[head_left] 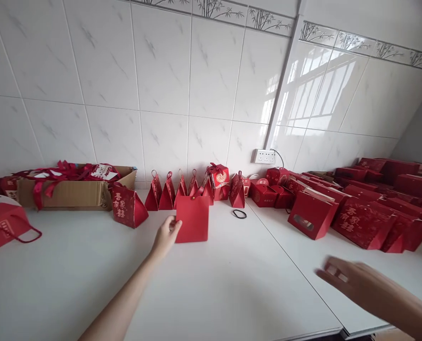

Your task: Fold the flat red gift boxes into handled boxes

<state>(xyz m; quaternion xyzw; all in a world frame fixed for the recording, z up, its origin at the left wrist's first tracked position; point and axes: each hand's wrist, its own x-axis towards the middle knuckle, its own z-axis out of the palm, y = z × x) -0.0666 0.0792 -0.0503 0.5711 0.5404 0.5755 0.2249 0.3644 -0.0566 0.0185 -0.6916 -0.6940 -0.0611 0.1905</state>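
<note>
My left hand (169, 233) grips the left edge of a red gift box (192, 219), thumb in front. The plain square face of the box is towards me, and a short ribbon loop shows at its top. Its bottom edge is near the white table; I cannot tell whether it touches. My right hand (342, 277) is over the table at the right, smeared by motion, thumb and fingers apart with nothing seen between them. Nearest to it is a red box with a small window (312, 214). A black hair-tie-like loop (239, 214) lies beyond the held box.
A row of red triangular boxes (154, 193) lines the tiled wall. At the left are a cardboard carton (65, 193) of ribbons and tags and a red bag (6, 227) with a cord handle. Many red boxes (365, 220) crowd the right. A power strip (264, 156) hangs behind.
</note>
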